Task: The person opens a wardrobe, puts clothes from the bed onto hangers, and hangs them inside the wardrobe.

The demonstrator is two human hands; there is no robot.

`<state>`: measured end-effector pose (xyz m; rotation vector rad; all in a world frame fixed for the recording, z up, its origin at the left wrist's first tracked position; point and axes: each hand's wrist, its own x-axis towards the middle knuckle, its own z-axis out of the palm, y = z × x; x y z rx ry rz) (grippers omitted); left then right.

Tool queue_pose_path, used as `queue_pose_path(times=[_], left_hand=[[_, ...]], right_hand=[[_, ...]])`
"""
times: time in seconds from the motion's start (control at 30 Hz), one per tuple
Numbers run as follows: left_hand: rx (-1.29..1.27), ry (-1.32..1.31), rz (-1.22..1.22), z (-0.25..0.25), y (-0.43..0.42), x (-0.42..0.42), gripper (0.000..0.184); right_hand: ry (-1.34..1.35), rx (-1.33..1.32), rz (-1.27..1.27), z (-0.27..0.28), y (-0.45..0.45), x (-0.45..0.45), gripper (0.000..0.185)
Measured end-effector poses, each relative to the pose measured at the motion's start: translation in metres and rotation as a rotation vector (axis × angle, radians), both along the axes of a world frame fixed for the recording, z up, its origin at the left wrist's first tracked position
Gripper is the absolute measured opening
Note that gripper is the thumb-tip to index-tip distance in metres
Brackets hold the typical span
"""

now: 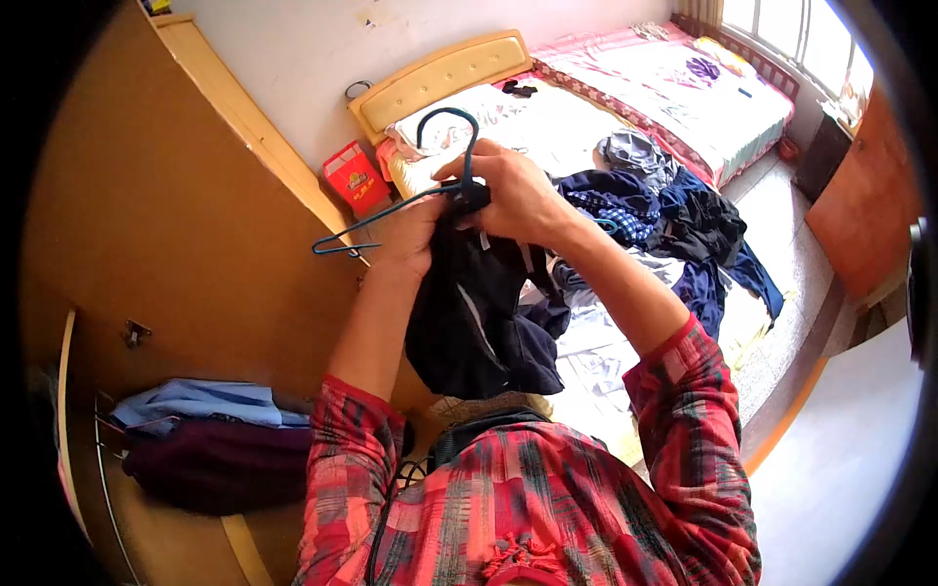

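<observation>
holding dark garment (479,322) at ctr of frame, bunched under hanger (448,110); cloth could slip or hang lopsided, bc hanger's l side pokes out bare. r hand (518,195) closed narrow, pinching hanger neck w/ cloth; l hand (405,234) at garment top, fingertips hidden, so can't tell how wide its grip is.

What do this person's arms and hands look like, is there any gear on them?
No gear visible: the left hand and right hand are bare, without gloves or a watch. The left sleeve and right sleeve are plaid, red with dark and paler checks, ending at the forearms.
</observation>
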<state>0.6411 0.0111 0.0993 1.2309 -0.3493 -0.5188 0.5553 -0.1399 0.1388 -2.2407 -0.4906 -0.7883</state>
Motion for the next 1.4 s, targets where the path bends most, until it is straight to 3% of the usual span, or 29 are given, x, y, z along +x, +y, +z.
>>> queue_pose_path(times=[0.03, 0.1, 0.2, 0.27, 0.33, 0.47, 0.53, 0.57, 0.6, 0.67, 0.7, 0.8, 0.9, 0.97, 1.0, 1.07, 1.1, 1.17, 1.27, 1.33, 1.4], left_hand=[[-0.007, 0.006, 0.009, -0.004, 0.002, 0.003, 0.027], [-0.120, 0.069, -0.208, -0.009, 0.005, 0.004, 0.027], [-0.104, 0.000, -0.172, -0.007, 0.017, -0.002, 0.030], [-0.130, -0.378, 0.265, -0.016, 0.023, -0.013, 0.024], [0.008, -0.657, 0.544, -0.020, 0.027, -0.046, 0.024], [0.362, -1.524, 0.734, -0.024, 0.026, -0.108, 0.026], [0.392, -1.093, 0.347, -0.044, 0.033, -0.116, 0.024], [0.405, -0.668, 0.156, -0.052, 0.029, -0.114, 0.029], [0.405, -0.198, -0.171, -0.059, 0.030, -0.104, 0.046], [0.293, 0.105, -0.332, -0.078, 0.027, -0.100, 0.067], [0.295, 0.105, -0.330, -0.086, 0.026, -0.097, 0.067], [0.844, -0.620, 0.203, -0.117, 0.027, -0.085, 0.085], [1.026, -0.736, 0.378, -0.124, 0.040, -0.056, 0.073], [0.430, -0.522, 0.430, -0.115, 0.039, -0.048, 0.053], [0.431, -0.519, 0.430, -0.107, 0.035, -0.052, 0.053], [-0.412, -0.017, 0.041, -0.079, 0.024, -0.066, 0.044], [-0.654, 0.268, -0.194, -0.060, 0.022, -0.076, 0.037], [-0.609, 0.233, -0.204, -0.057, 0.010, -0.078, 0.035], [-0.446, 0.177, -0.090, -0.065, 0.009, -0.066, 0.034], [-0.360, 0.269, 0.057, -0.063, 0.015, -0.060, 0.032], [-0.406, 0.264, 0.028, -0.055, 0.027, -0.056, 0.035]], right_hand=[[0.043, -0.013, 0.033, -0.002, -0.004, 0.011, 0.046], [0.099, 0.029, 0.063, -0.003, -0.005, 0.014, 0.022], [0.095, 0.113, 0.085, -0.016, -0.005, 0.020, 0.023], [0.022, 0.156, 0.046, -0.025, -0.004, 0.022, 0.021], [0.064, 0.186, -0.032, -0.026, 0.005, 0.016, 0.020], [-0.117, 0.263, -0.183, -0.035, 0.022, 0.009, 0.026], [-0.136, 0.275, -0.214, -0.042, 0.023, 0.008, 0.023], [-0.068, 0.332, -0.198, -0.046, 0.023, 0.006, 0.023], [0.002, 0.389, -0.181, -0.051, 0.023, 0.005, 0.022], [0.075, 0.459, -0.143, -0.056, 0.022, 0.005, 0.021], [0.084, 0.474, -0.143, -0.058, 0.021, 0.003, 0.021], [0.048, 0.466, -0.148, -0.063, 0.009, -0.004, 0.018], [0.294, 0.490, -0.082, -0.048, 0.000, -0.022, 0.021], [0.341, 0.516, 0.012, -0.048, -0.001, -0.028, 0.022], [0.382, 0.538, 0.112, -0.048, -0.002, -0.029, 0.024], [0.360, 0.556, 0.121, -0.059, 0.000, -0.028, 0.029], [0.306, 0.535, 0.126, -0.065, 0.001, -0.029, 0.030], [0.147, 0.413, 0.151, -0.077, 0.004, -0.032, 0.035], [0.351, 0.543, 0.201, -0.074, 0.003, -0.053, 0.044], [0.325, 0.690, 0.270, -0.092, -0.010, -0.059, 0.039], [0.300, 0.864, 0.095, -0.101, -0.022, -0.076, 0.026]])
